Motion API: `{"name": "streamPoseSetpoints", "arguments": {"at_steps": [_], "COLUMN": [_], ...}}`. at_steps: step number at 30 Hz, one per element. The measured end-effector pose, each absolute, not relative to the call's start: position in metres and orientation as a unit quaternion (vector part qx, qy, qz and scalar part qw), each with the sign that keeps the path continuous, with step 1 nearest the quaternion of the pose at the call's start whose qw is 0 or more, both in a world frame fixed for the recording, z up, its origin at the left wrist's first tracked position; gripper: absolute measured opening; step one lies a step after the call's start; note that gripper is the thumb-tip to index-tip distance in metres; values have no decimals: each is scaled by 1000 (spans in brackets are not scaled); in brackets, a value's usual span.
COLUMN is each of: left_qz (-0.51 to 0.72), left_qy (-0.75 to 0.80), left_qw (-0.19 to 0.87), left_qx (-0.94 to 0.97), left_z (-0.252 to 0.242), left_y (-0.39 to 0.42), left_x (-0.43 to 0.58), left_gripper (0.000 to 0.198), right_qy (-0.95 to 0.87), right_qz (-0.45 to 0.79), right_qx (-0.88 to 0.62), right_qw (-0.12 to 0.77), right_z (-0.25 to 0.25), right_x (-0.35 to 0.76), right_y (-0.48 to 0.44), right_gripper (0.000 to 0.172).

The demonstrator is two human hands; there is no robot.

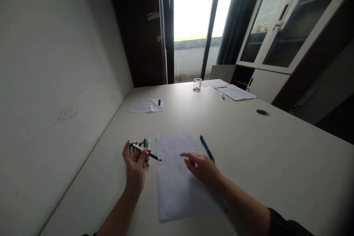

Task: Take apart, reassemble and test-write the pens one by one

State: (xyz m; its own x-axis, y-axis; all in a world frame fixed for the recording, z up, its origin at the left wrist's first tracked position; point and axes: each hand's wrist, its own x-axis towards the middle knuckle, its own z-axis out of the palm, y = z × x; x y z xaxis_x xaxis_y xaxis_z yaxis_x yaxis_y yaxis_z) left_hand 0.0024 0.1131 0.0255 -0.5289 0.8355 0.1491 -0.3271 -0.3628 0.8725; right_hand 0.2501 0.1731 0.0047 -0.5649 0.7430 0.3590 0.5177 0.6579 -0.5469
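Note:
My left hand (135,166) is closed on a white pen (139,149) with a dark grip, its tip pointing right toward the paper. Behind that hand lies a row of several pens (145,142), partly hidden by my fingers. A sheet of paper (177,191) lies in front of me, with handwritten lines on its upper part. Above the sheet my right hand (203,167) is open and holds nothing, its index finger stretched to the left; whether it touches the paper I cannot tell. A blue pen (207,149) with a black grip rests just right of the sheet.
At the far left lies a printed sheet (146,106) near the wall (69,81). A glass jar (197,84) stands at the back, beside stacked papers (238,92) and another pen (222,95). A round cable hole (262,112) is on the table's right.

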Motion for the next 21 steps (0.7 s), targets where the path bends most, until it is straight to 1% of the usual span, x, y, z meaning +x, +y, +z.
{"name": "streamPoseSetpoints", "arguments": {"at_steps": [3, 9, 16, 21], "left_qz": [766, 776, 770, 775], "left_qy": [427, 420, 428, 429], "left_qw": [377, 371, 368, 355], "left_qx": [298, 290, 296, 298], "left_z": [25, 24, 24, 21], "left_y": [112, 112, 113, 113], "left_x": [3, 3, 4, 2], "left_gripper": [78, 68, 73, 66], "right_qy": [-863, -860, -859, -854], "right_qz": [197, 205, 219, 233], "right_qx": [-366, -369, -372, -376], "right_qw": [286, 286, 277, 272], "right_z": [3, 0, -3, -1], "right_x": [251, 251, 250, 250], "right_y": [175, 175, 178, 178], "right_gripper": [27, 27, 28, 28]}}
